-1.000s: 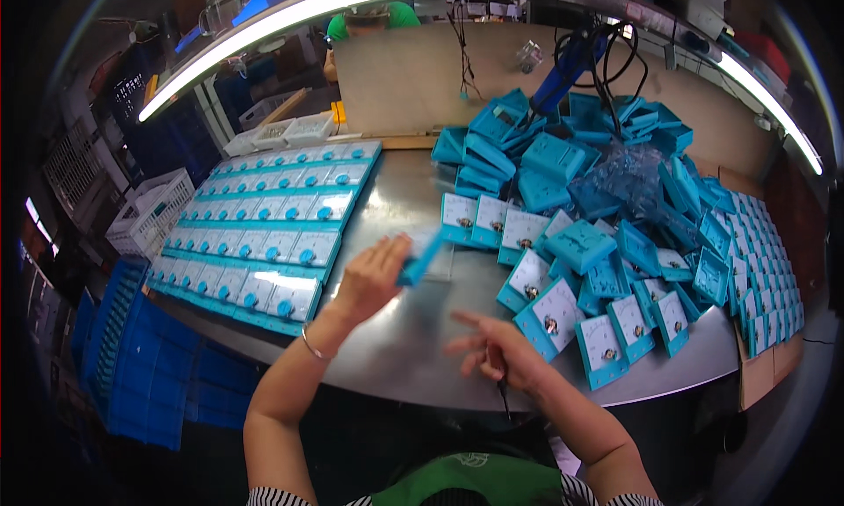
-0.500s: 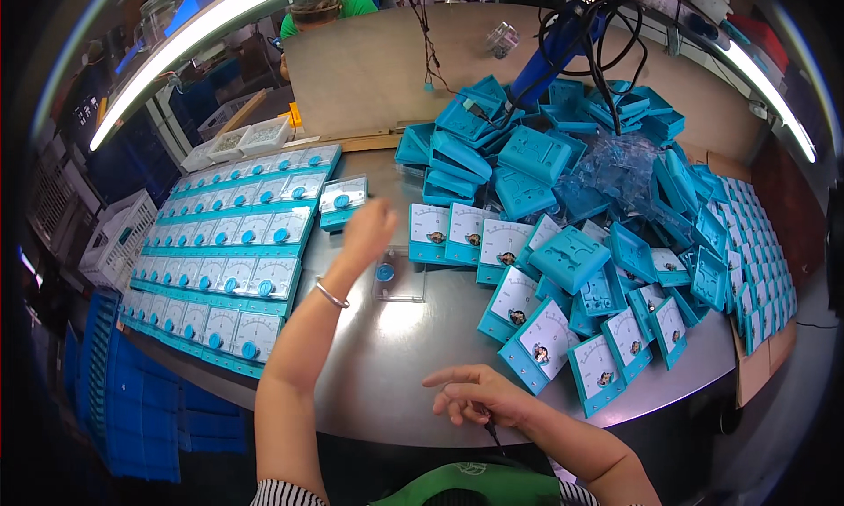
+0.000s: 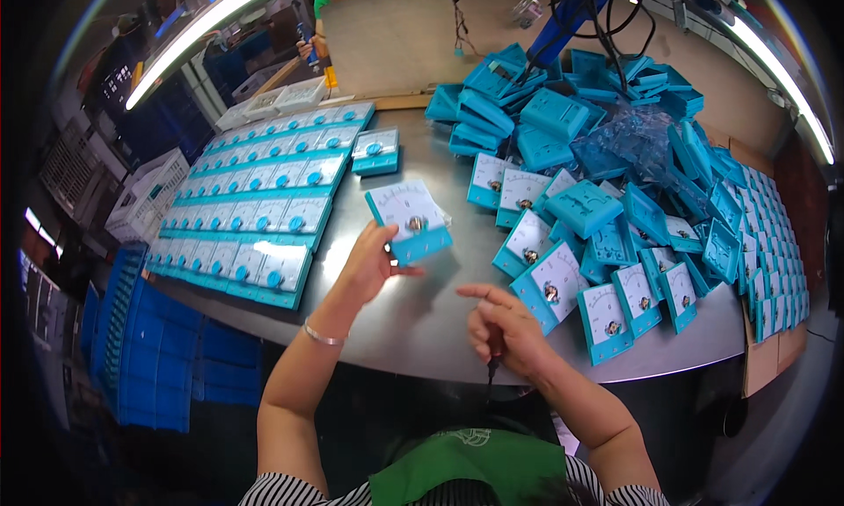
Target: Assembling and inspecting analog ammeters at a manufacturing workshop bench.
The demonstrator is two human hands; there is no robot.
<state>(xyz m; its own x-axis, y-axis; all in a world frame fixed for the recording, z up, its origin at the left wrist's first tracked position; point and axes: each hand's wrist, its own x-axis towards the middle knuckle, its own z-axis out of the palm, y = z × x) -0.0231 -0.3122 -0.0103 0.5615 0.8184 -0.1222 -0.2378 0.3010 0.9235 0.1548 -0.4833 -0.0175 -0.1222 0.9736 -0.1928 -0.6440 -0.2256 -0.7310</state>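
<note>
Fingers [image 3: 380, 247] of my left hand [image 3: 365, 269] are pinching the teal panel meter [image 3: 409, 220] by its lower-left edge, meter lying toward one o'clock. My right hand [image 3: 503, 330] is curling loosely around a thin dark tool [image 3: 492, 371], sitting farther off at five o'clock.

The left hand [image 3: 367, 269] holds a smooth blue plastic meter [image 3: 410, 221] over a shiny grey metal table [image 3: 413, 321].

You're at a factory assembly bench: a metal table [image 3: 422, 321] carries neat rows of teal panel meters [image 3: 255, 207] and a loose heap of meters [image 3: 598, 154], with blue crates [image 3: 167, 374] stacked below and strip lamps [image 3: 211, 22] overhead.
</note>
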